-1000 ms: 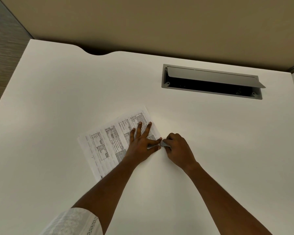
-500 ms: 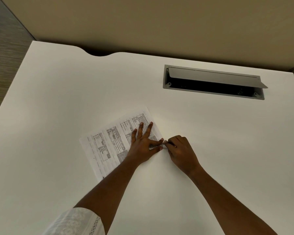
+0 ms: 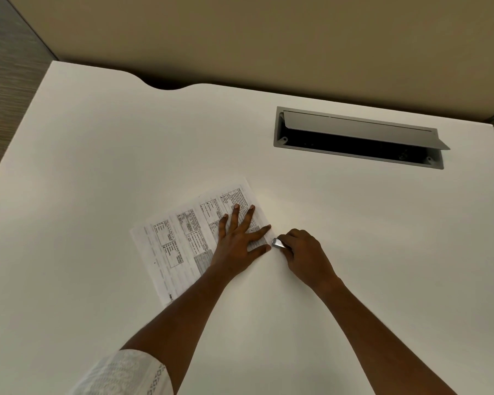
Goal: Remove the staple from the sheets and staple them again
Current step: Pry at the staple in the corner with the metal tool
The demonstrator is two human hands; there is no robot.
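Printed sheets [image 3: 180, 240] with small tables lie flat on the white desk [image 3: 97, 155], turned at an angle. My left hand [image 3: 240, 238] presses on their right part, fingers spread flat. My right hand [image 3: 303, 252] sits just right of the sheets' right corner, fingers closed on a small silver metal tool [image 3: 277, 243] whose tip points at that corner, between my left thumb and forefinger. The staple itself is too small to make out.
A grey cable tray [image 3: 357, 138] with its lid tipped up is sunk into the desk at the back right. A curved notch [image 3: 166, 84] cuts the desk's far edge. A beige partition rises behind.
My right hand has drawn slightly back from the sheets' corner, and the silver tool shows again at its fingertips. My left hand stays pressed on the paper.
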